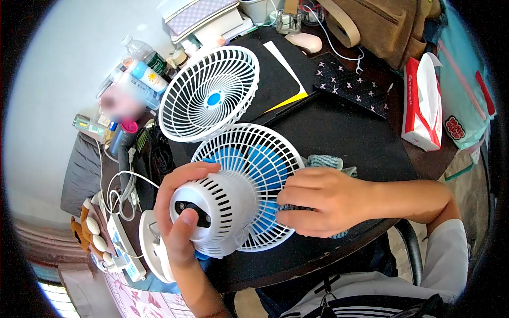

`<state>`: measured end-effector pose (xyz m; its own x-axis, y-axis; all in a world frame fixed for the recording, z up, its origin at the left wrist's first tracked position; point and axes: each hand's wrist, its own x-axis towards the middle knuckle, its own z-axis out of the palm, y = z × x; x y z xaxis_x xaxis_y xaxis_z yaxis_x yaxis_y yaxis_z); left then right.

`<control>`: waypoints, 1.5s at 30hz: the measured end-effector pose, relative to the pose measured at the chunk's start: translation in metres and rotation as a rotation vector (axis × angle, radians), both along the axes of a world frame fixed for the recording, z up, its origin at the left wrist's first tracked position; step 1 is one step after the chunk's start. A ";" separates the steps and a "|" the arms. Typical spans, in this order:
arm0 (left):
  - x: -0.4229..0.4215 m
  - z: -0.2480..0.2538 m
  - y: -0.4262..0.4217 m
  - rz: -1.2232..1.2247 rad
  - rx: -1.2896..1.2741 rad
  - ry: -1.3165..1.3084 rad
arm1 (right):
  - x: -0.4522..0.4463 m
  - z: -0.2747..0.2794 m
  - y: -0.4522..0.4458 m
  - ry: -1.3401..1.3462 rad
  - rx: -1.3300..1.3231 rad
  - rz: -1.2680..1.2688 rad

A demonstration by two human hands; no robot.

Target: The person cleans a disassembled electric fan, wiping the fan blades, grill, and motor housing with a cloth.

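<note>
A white desk fan point(233, 191) is tilted over the black mat, its motor housing toward me and its blue blades showing through the rear grille point(275, 159). My left hand point(180, 236) is wrapped around the housing, thumb beside the black control panel point(193, 213). At the grille's right side, my right hand point(323, 201) has its fingers bunched over a grey-blue striped cloth point(324, 160), pressing part of it against the bars. The fingertips are partly hidden. Behind lies the detached white front grille point(209, 94), with a blue centre. The fan's round white base point(154, 246) is left of my left hand.
A tissue box point(421, 106) and a brown bag point(376, 29) stand at right. Several bottles point(146, 74) line the wall. A white cable point(114, 183) and power strip point(124, 249) lie left. A patterned black pouch point(352, 85) is at the back.
</note>
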<state>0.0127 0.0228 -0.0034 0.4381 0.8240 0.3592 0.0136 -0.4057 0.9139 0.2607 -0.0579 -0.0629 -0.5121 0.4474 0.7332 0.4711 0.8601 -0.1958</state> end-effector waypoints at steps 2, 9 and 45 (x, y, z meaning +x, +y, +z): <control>0.000 0.000 -0.001 0.004 -0.006 -0.002 | 0.000 0.000 0.000 0.004 0.019 -0.049; -0.001 0.002 -0.001 0.004 -0.011 0.008 | 0.007 0.008 0.006 0.031 -0.054 -0.151; 0.000 0.001 -0.001 0.016 -0.019 0.000 | 0.004 0.003 0.006 0.079 -0.017 -0.067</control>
<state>0.0130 0.0215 -0.0020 0.4248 0.8377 0.3431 0.0203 -0.3878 0.9215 0.2644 -0.0516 -0.0597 -0.4213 0.4916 0.7621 0.5102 0.8233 -0.2490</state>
